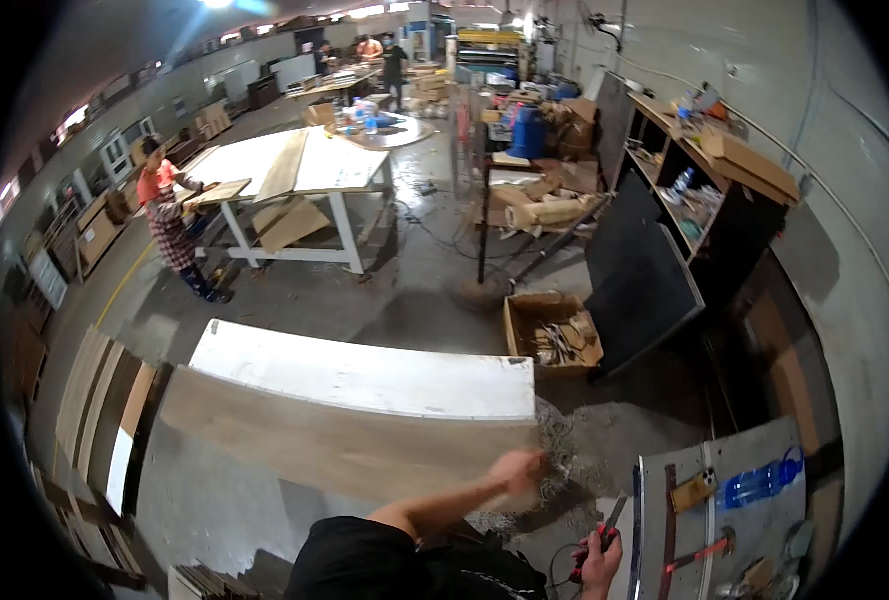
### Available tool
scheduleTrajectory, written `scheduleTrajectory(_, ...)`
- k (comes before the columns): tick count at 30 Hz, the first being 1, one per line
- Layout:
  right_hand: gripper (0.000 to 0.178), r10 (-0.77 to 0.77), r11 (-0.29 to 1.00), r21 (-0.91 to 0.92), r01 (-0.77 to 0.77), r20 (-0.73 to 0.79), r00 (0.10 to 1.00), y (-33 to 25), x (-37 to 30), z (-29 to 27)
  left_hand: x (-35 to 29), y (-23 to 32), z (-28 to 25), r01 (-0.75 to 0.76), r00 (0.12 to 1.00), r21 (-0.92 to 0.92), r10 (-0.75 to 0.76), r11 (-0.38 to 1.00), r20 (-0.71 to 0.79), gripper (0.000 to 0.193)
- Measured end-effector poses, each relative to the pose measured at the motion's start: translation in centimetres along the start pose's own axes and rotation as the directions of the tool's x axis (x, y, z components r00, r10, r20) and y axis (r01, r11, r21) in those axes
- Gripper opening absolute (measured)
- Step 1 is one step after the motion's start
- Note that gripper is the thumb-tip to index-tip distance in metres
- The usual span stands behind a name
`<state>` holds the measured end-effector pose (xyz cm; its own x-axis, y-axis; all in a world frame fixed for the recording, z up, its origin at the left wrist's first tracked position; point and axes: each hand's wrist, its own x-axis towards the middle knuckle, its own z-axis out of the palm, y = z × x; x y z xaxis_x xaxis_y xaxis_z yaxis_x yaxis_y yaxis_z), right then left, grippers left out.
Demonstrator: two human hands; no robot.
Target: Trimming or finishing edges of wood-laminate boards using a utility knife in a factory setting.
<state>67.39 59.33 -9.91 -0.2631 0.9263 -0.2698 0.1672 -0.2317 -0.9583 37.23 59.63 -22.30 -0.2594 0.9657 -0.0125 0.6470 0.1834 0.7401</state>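
My left hand (517, 470) is curled and a little blurred at the right end of a long brown wood-look board (334, 435); whether it grips the board's edge or a thin strip is hidden. Low at the right, my right hand (601, 566) is closed round a red-and-black-handled tool with a flat grey blade (616, 512), blade pointing up and away. A thin dark cord loops beside that hand. Behind the brown board lies a white panel (364, 372), reaching to nearly the same right end.
Curly thin shavings (556, 450) litter the floor by the board's right end. A side table (689, 520) bears a phone (693, 491), a blue water bottle (761, 483) and a hammer (702, 553). Beyond stand a cardboard box (552, 335), a black panel (644, 270) and a co-worker (171, 215) at a white table (339, 170).
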Motion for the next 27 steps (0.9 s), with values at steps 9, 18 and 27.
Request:
scheduleTrajectory(9,0.032,0.167,0.929,-0.318,-0.187,-0.091,0.982,12.8,-0.1,-5.6,-4.2,-7.7,-4.4,0.208,0.978,0.423,-0.175,0.882,-0.116,0.061)
scheduleTrajectory(18,0.024,0.166,0.918,-0.36,-0.167,-0.033,0.986,4.8,3.0,0.5,2.2,-8.8,-6.8,0.31,0.949,0.42,-0.248,0.853,-0.195,0.066)
scheduleTrajectory(27,0.044,0.088,0.797,-0.596,-0.097,-0.044,0.995,7.7,2.0,2.5,0.1,-8.4,-2.9,0.315,0.94,0.493,-0.198,0.811,-0.277,0.066)
